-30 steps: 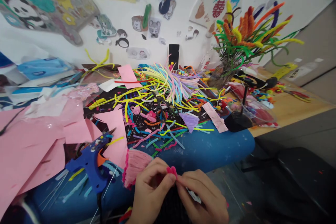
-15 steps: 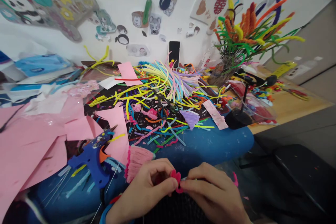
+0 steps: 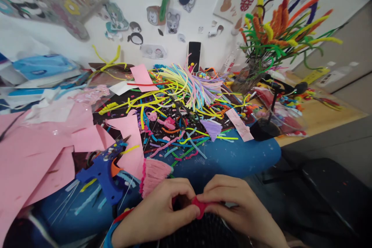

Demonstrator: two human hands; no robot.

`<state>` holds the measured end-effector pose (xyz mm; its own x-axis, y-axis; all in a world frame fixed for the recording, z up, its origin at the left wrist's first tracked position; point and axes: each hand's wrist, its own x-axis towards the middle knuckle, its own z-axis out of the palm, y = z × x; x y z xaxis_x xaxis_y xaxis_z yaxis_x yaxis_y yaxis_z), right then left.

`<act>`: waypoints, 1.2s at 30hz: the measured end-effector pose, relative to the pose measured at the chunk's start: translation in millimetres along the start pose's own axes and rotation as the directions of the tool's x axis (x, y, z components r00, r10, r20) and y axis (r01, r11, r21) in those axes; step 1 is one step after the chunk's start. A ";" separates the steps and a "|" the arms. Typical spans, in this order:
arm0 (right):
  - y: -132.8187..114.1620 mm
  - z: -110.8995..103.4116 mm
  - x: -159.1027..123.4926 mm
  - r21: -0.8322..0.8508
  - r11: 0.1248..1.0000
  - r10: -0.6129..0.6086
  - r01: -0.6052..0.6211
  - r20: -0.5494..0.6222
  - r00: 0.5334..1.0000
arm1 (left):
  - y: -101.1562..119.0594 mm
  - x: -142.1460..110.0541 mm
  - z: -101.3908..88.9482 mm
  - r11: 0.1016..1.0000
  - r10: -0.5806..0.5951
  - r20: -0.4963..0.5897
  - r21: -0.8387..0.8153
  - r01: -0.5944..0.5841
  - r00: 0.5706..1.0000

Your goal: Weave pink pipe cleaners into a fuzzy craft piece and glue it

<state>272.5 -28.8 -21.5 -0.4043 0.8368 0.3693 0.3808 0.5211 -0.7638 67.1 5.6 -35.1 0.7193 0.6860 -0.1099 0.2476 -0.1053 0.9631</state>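
Observation:
Close to my body, at the bottom middle of the head view, both hands meet around a small bright pink pipe-cleaner piece. My left hand pinches it from the left with thumb and forefinger. From the right, the fingertips of my right hand press against the same piece; they cover much of it. Just beyond my left hand lies a pink fan-shaped pipe-cleaner piece with a darker pink edge. A blue glue gun rests to the left of it.
Loose pipe cleaners and scissors clutter the table. Pink sheets cover the left side. A vase of pipe-cleaner flowers and a black stand are at right. A phone leans on the wall; a black stool stands lower right.
My fingers have closed in around the pink piece, which showed looped petals before and is now more covered. My right hand has shifted its grip. The view has moved slightly.

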 end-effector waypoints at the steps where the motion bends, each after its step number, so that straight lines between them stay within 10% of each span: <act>1: 0.9 0.7 -1.1 0.019 1.000 0.013 -0.012 -0.028 1.000 | -0.5 -0.2 1.5 1.000 0.015 -0.033 -0.011 -0.015 0.999; 4: 3.7 4.6 -5.4 0.057 0.996 0.071 -0.062 -0.158 0.985 | -3.8 -1.8 10.1 0.993 0.089 -0.285 -0.054 -0.109 0.954; 7: 6.7 10.8 -9.4 0.078 0.994 0.096 -0.077 -0.288 0.953 | -8.8 -4.0 20.9 0.963 0.260 -0.543 0.079 -0.259 0.799; 16: 4.5 18.7 -11.9 0.069 0.995 0.088 -0.068 -0.353 0.932 | -16.7 -3.5 34.5 0.791 0.609 -0.535 0.467 -0.396 0.586; 30: 5.1 18.3 -12.6 -0.017 1.000 0.009 -0.017 -0.363 0.932 | -21.0 0.5 29.5 0.755 0.651 -0.458 0.475 -0.453 0.605; 36: 13.5 5.9 -15.2 0.061 0.998 0.032 -0.022 -0.164 0.986 | -24.0 -1.9 29.2 0.944 0.306 -0.426 0.024 -0.328 0.851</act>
<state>278.9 -35.5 -40.5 -0.2498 0.8693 0.4264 0.3383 0.4910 -0.8028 78.7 -14.3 -65.1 0.4115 0.8584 0.3062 0.0139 -0.3419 0.9397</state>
